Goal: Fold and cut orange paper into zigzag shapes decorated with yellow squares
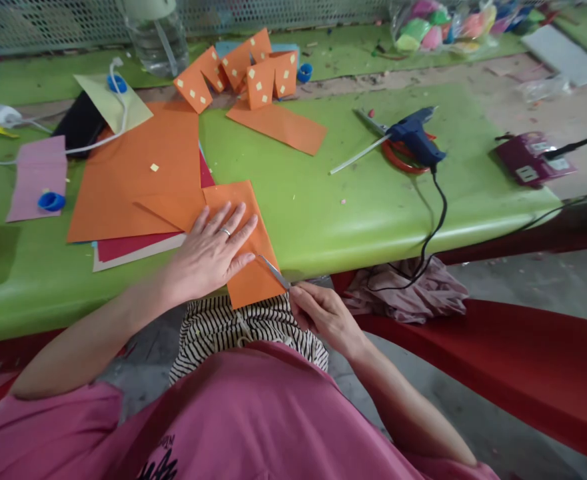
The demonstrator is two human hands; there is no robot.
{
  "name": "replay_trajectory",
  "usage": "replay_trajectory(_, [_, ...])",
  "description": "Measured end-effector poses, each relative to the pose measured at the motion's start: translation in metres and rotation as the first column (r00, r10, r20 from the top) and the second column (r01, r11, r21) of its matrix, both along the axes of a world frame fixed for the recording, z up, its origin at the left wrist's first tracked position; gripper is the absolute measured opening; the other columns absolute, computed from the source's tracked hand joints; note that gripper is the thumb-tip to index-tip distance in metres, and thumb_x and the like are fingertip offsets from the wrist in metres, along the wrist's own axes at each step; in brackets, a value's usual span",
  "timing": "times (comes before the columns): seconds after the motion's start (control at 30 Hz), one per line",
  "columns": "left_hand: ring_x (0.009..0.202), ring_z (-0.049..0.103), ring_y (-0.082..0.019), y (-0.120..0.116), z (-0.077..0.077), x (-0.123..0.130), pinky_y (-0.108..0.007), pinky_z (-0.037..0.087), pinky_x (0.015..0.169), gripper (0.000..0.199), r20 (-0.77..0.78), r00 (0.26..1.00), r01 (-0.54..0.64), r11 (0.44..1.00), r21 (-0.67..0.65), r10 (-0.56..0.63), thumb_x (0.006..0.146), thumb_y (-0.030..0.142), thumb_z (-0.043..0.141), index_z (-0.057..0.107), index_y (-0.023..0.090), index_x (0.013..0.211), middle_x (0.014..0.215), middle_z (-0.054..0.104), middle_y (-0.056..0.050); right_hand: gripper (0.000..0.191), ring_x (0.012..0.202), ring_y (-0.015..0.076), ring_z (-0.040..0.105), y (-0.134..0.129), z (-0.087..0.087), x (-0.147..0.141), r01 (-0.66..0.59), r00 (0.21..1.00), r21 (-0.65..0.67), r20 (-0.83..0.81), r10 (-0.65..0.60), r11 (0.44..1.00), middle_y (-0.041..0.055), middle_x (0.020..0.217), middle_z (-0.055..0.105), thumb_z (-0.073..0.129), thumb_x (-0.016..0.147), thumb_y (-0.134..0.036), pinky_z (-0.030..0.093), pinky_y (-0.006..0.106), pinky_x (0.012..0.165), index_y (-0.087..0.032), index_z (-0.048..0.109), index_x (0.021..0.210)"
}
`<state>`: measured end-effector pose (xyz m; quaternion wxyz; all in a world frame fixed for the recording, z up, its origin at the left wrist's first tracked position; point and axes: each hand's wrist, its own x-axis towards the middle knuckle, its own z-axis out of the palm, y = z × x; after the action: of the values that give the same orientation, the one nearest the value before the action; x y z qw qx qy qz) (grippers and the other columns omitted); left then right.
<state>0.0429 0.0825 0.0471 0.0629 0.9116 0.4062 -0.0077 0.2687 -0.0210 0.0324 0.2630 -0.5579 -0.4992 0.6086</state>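
My left hand [216, 250] lies flat with its fingers spread on a folded orange sheet [257, 283] at the front edge of the green table [313, 220]. The sheet's lower end sticks out past that edge. My right hand [323, 313] is closed round the handle of a thin metal tool [273, 270], whose blade rests over the orange sheet just right of my left thumb. I cannot tell whether it is scissors or a knife. A larger orange sheet [148, 160] lies to the left, over red and pale paper.
Dotted orange folded pieces [260, 83] stand at the back, beside an orange strip [278, 127]. A blue glue gun [416, 137] with a black cord lies right. Blue caps [52, 201] and a white cable [123, 107] are left. A red chair [523, 367] stands front right.
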Motion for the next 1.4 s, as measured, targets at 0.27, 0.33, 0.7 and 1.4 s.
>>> replay_trajectory(0.27, [0.153, 0.022, -0.04, -0.001, -0.002, 0.002, -0.065, 0.018, 0.122, 0.065, -0.018, 1.0, -0.015, 1.0, 0.012, 0.015, 0.104, 0.049, 0.03, 0.027, 0.014, 0.159, 0.166, 0.025, -0.02, 0.054, 0.049, 0.0084, 0.037, -0.004, -0.006, -0.003, 0.12, 0.988, 0.149, 0.079, -0.133, 0.982, -0.0054, 0.049, 0.044, 0.044, 0.101, -0.054, 0.032, 0.025, 0.054, -0.021, 0.045, 0.058])
replay_trajectory(0.33, [0.154, 0.022, -0.039, -0.001, -0.004, 0.001, -0.064, 0.018, 0.123, 0.065, -0.009, 1.0, -0.011, 1.0, 0.022, 0.012, 0.105, 0.05, 0.028, 0.027, 0.014, 0.159, 0.166, 0.025, -0.019, 0.054, 0.048, 0.0081, 0.036, -0.003, -0.006, -0.003, 0.14, 0.987, 0.136, 0.065, -0.15, 0.981, -0.0057, 0.049, 0.043, 0.045, 0.1, -0.055, 0.031, 0.025, 0.053, -0.021, 0.045, 0.058])
replay_trajectory(0.7, [0.152, 0.032, -0.03, -0.017, 0.003, -0.003, -0.054, 0.027, 0.123, 0.064, 0.061, 0.996, 0.06, 0.998, -0.022, -0.058, 0.106, 0.049, 0.018, 0.035, 0.011, 0.155, 0.162, 0.037, -0.014, 0.056, 0.044, 0.0071, 0.033, -0.007, -0.01, -0.007, 0.073, 0.997, 0.017, -0.03, -0.072, 0.997, -0.006, 0.047, 0.042, 0.049, 0.095, -0.063, 0.025, 0.025, 0.046, -0.021, 0.045, 0.059])
replay_trajectory(1.4, [0.153, 0.029, -0.03, -0.013, -0.004, -0.003, -0.055, 0.019, 0.124, 0.063, 0.021, 0.999, 0.024, 0.999, 0.046, -0.025, 0.106, 0.048, 0.021, 0.029, 0.013, 0.157, 0.164, 0.033, -0.012, 0.047, 0.052, 0.0096, 0.032, 0.001, -0.013, -0.011, 0.214, 0.972, 0.045, -0.111, -0.208, 0.976, -0.0053, 0.056, 0.038, 0.052, 0.095, -0.055, 0.025, 0.027, 0.051, -0.021, 0.046, 0.063])
